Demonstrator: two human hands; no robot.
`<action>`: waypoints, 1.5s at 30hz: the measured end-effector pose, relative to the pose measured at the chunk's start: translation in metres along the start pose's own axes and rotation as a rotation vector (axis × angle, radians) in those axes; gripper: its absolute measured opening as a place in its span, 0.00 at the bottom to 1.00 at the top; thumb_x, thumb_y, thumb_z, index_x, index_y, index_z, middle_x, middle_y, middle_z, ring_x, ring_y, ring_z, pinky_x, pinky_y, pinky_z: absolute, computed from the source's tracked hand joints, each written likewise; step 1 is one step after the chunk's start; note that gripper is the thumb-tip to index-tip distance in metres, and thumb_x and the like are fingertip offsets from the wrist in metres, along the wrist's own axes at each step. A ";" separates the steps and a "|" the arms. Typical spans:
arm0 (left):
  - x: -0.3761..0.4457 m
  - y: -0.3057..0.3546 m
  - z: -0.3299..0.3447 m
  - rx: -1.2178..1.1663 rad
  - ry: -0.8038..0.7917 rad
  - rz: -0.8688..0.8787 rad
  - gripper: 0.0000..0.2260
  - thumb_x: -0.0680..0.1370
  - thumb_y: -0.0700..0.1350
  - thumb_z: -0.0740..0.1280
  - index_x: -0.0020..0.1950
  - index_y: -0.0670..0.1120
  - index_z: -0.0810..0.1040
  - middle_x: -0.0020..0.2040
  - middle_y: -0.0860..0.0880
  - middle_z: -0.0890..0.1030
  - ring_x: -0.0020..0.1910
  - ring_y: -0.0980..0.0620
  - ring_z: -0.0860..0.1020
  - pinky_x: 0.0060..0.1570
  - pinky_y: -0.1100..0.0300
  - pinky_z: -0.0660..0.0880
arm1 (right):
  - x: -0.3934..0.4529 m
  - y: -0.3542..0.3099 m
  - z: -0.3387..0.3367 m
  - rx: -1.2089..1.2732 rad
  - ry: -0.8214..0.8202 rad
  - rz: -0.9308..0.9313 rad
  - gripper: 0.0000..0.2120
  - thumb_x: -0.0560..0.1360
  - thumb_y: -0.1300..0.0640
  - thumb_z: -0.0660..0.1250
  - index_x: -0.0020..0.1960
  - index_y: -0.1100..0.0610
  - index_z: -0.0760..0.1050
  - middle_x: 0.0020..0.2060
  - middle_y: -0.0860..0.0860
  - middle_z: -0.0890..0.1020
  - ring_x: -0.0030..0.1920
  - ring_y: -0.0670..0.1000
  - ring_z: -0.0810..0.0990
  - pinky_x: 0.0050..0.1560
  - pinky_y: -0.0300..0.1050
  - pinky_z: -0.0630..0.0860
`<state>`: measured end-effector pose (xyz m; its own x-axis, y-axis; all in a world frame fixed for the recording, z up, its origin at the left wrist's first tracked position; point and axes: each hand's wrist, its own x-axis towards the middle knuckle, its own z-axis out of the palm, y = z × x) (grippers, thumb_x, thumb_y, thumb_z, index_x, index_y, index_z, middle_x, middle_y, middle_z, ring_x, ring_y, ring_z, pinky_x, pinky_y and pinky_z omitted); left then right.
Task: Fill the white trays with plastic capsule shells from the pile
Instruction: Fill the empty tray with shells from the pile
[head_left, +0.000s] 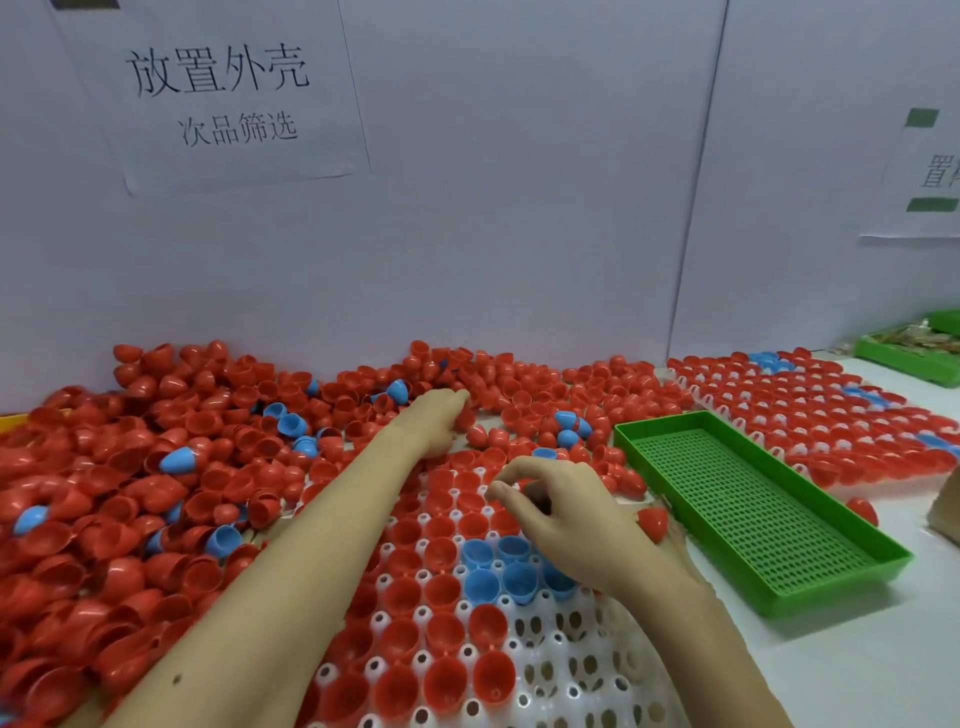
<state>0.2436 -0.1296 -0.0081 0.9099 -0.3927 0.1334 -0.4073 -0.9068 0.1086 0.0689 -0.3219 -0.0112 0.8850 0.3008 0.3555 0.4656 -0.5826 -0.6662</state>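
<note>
Left hand (439, 415) reaches deep into the pile (156, 467), fingers curled among shells, whether it holds one I cannot tell; right hand (561, 514) hovers over the half-filled white tray (571, 670), fingers loosely bent, seemingly empty, poised to seat shells.

Shell pile (156, 467) left of tray (571, 670); basket (753, 509) right.

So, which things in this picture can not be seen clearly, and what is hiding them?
- Left hand, head view: fingertips are buried in the pile of shells; a grip cannot be told.
- Near white tray: its lower end is cut off by the bottom edge, and both forearms cover part of it.
- Right paper sign: cut off by the right edge.
- Far green tray: contents too small and blurred.
</note>
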 end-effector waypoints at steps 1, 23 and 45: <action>-0.002 -0.001 -0.003 -0.080 0.061 -0.019 0.21 0.80 0.32 0.65 0.72 0.43 0.71 0.62 0.43 0.78 0.61 0.43 0.78 0.60 0.49 0.77 | 0.000 0.000 0.000 0.002 -0.002 0.004 0.10 0.86 0.49 0.65 0.54 0.53 0.83 0.22 0.43 0.74 0.25 0.46 0.68 0.30 0.37 0.66; -0.242 0.053 -0.039 -1.314 0.298 -0.071 0.14 0.77 0.37 0.76 0.60 0.49 0.83 0.56 0.50 0.86 0.59 0.52 0.83 0.60 0.65 0.77 | -0.009 -0.044 -0.007 0.519 -0.288 0.036 0.08 0.82 0.50 0.72 0.59 0.49 0.86 0.53 0.52 0.88 0.54 0.53 0.87 0.55 0.42 0.82; -0.248 0.051 -0.048 -1.647 0.211 -0.404 0.25 0.78 0.64 0.67 0.47 0.41 0.86 0.40 0.37 0.85 0.36 0.43 0.86 0.36 0.61 0.81 | -0.018 -0.068 0.004 0.294 -0.268 -0.181 0.15 0.82 0.60 0.72 0.63 0.44 0.84 0.56 0.48 0.84 0.55 0.54 0.83 0.55 0.52 0.84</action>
<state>-0.0068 -0.0709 0.0117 0.9976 -0.0465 -0.0521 0.0611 0.2216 0.9732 0.0217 -0.2849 0.0255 0.7411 0.5863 0.3272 0.5615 -0.2741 -0.7807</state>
